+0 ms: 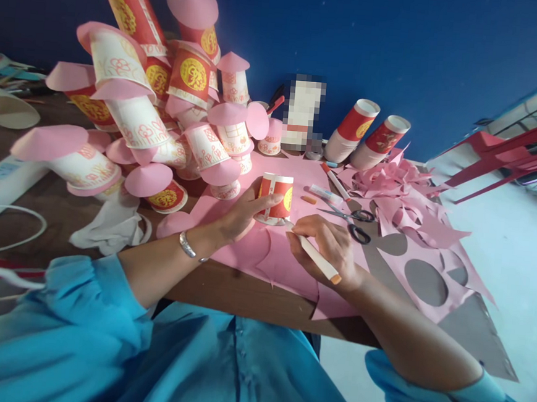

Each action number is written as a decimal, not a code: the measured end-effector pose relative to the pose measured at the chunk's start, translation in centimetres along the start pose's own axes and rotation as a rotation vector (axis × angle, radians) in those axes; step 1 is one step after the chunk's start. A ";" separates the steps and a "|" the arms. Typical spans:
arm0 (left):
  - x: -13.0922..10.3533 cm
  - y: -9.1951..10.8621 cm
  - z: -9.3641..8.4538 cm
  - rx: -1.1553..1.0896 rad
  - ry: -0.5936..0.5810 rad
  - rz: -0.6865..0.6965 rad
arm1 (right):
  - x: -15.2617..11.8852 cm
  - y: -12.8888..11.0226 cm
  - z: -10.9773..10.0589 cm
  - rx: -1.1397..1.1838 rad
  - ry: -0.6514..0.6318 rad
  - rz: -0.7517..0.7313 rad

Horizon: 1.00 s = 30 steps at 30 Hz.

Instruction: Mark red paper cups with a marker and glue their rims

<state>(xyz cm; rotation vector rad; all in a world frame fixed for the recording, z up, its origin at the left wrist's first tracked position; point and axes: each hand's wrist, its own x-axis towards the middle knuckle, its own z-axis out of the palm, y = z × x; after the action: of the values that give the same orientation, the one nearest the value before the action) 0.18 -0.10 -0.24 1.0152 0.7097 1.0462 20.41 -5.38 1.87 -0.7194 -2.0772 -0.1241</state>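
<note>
A red paper cup (275,196) with a gold emblem and a white edge is held just above a pink paper sheet (250,255) on a brown table (261,299). The left hand (245,211) closes around the cup, its thumb across the red side. The right hand (328,243) pinches a white marker with an orange end (317,259), fingers narrow around the barrel; the marker's tip lies at the cup's lower edge, though whether it touches cannot be told.

Just right of the cup lie a small orange cap (309,199), a glue tube (325,194) and black-handled scissors (357,225), blades open. Behind these, still right of the cup, is a red-capped marker (336,181). Farther right of the cup spread curled pink paper scraps (395,180) and a pink sheet with round holes (396,257). Beyond the cup, to the right, two leaning stacks of paper cups (352,131) stand near the blue wall (401,50). Left of the cup rises a crowd of decorated cups with pink cone roofs (133,116); nearer the wearer, a crumpled white cloth (108,225) lies below them.
</note>
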 end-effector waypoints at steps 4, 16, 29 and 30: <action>0.0 0.0 0.0 0.003 -0.004 0.013 | -0.1 -0.1 0.2 0.010 -0.013 0.008; -0.1 0.1 0.0 0.011 -0.013 -0.005 | 0.0 0.1 0.0 0.030 -0.006 0.003; 0.2 -0.8 -0.6 0.016 -0.004 0.019 | 0.1 -0.3 0.2 0.075 0.014 -0.060; 0.2 -0.8 -0.7 0.023 -0.007 0.014 | 0.1 -0.3 0.2 0.073 0.010 -0.063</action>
<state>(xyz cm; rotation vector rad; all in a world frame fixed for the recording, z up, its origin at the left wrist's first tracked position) -0.04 0.21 -1.27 1.0440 0.7110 1.0479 20.06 -5.56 1.89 -0.6087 -2.0842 -0.0864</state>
